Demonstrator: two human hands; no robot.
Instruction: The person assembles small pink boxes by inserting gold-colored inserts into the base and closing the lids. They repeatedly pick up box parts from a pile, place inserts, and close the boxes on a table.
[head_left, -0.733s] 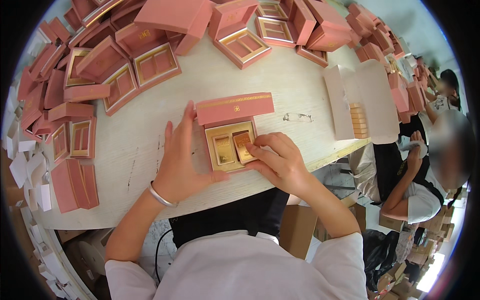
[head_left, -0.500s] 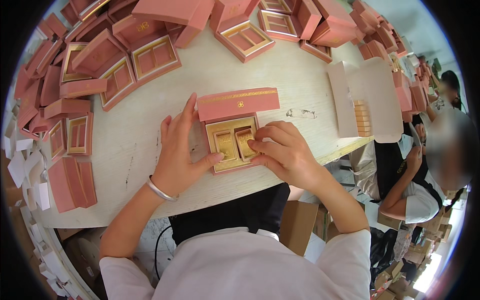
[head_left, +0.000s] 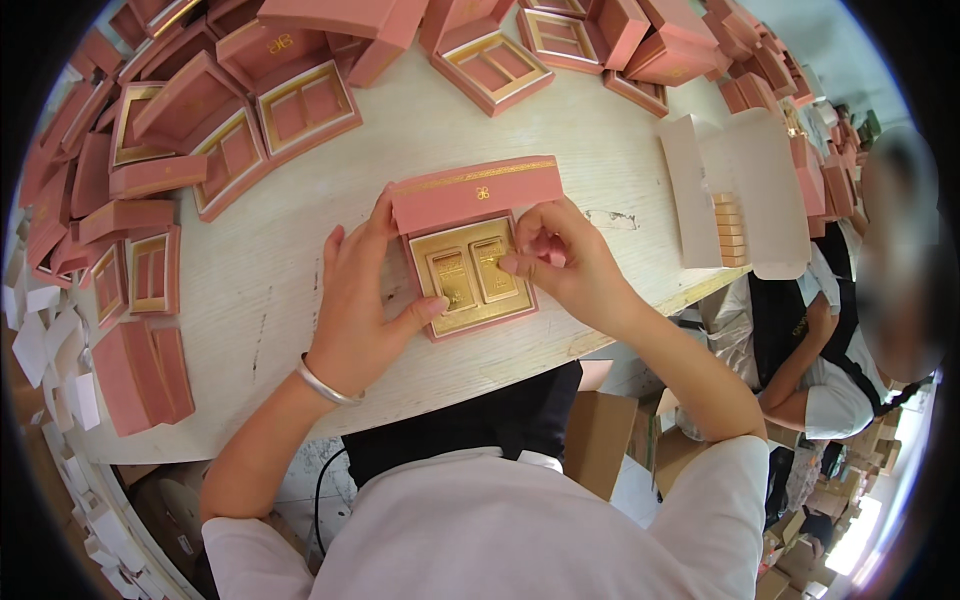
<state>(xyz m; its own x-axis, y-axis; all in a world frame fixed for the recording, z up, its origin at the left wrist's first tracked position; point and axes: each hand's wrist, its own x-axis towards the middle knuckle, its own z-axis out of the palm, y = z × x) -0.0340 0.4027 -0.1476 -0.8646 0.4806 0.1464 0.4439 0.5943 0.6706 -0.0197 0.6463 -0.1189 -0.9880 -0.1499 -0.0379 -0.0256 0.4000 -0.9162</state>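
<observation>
In front of me on the table lies an open pink gift box [head_left: 476, 321], its lid raised at the far side. Two gold-coloured bars sit side by side in its gold insert: the left bar [head_left: 454, 280] and the right bar [head_left: 491, 268], both lying flat in their recesses. My left hand [head_left: 356, 295] grips the box from the left, thumb on the insert's near left corner and fingers up against the lid. At the right edge of the box is my right hand [head_left: 575, 262], fingers curled but apart, thumb tip at the right bar's edge. Nothing shows between them.
Many pink boxes [head_left: 305, 105], several standing open, crowd the far and left parts of the table. A white carton [head_left: 690, 195] at the right holds a stack of small gold-edged pieces [head_left: 731, 235]. Another person [head_left: 835, 400] sits beyond the table's right edge.
The right bar, tilted half a second ago, now lies flat in its recess. My right hand has let go of it and lifted slightly up and right. My left hand stays on the box.
</observation>
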